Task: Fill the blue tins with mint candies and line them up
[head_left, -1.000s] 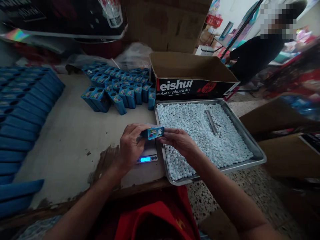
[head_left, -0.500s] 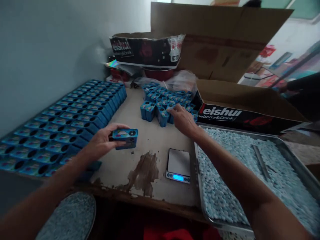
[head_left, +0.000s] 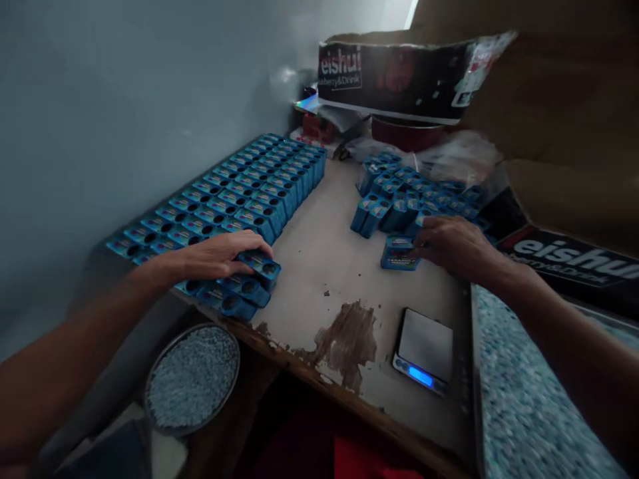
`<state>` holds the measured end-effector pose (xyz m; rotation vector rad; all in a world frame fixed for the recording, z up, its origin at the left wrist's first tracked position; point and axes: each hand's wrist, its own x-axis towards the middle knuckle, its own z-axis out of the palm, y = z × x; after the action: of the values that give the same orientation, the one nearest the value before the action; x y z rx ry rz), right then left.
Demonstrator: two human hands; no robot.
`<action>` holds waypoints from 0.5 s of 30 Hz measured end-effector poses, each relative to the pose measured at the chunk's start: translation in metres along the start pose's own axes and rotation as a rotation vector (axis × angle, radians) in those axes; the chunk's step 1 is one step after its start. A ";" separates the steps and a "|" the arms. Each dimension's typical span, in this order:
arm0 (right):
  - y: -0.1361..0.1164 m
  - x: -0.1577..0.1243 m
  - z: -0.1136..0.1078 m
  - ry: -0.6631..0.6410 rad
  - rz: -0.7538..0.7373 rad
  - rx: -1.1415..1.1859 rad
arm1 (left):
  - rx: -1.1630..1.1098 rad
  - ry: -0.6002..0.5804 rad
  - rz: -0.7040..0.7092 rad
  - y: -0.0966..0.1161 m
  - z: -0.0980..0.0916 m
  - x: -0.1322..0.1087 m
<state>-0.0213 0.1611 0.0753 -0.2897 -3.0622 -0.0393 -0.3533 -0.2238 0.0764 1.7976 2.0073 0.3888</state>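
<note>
My left hand (head_left: 227,256) is closed around a small blue box (head_left: 264,266) with a round dark opening in its top. It holds the box at the near end of the packed rows of like blue boxes (head_left: 219,199) along the wall. My right hand (head_left: 452,243) grips another blue box (head_left: 399,254), turned on its side with its printed face toward me, just in front of a loose cluster of blue boxes (head_left: 377,213). The fingertips of my right hand are partly hidden.
A small scale (head_left: 426,339) with a lit display stands near the front edge. At right lies a metal tray of pale blue tablets (head_left: 529,386); a round bowl of them (head_left: 194,379) sits below the table. Black cartons (head_left: 399,80) and a plastic bag (head_left: 459,159) are behind.
My left hand has carried its box left to the near end of the rows. My right hand has drawn a box from the cluster toward me. The view has turned left.
</note>
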 end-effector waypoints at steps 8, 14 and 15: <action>-0.091 -0.128 -0.029 -0.101 0.467 0.005 | 0.393 0.329 0.074 0.002 0.065 -0.012; -0.115 -0.172 -0.001 -0.074 0.497 0.023 | 0.369 0.376 -0.067 0.011 0.098 -0.015; -0.116 -0.174 0.000 -0.060 0.497 0.031 | 0.311 0.404 -0.066 0.010 0.097 -0.014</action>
<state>0.1279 0.0151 0.0611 -1.0495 -2.9466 0.0433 -0.2969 -0.2426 -0.0020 1.9475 2.5166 0.4714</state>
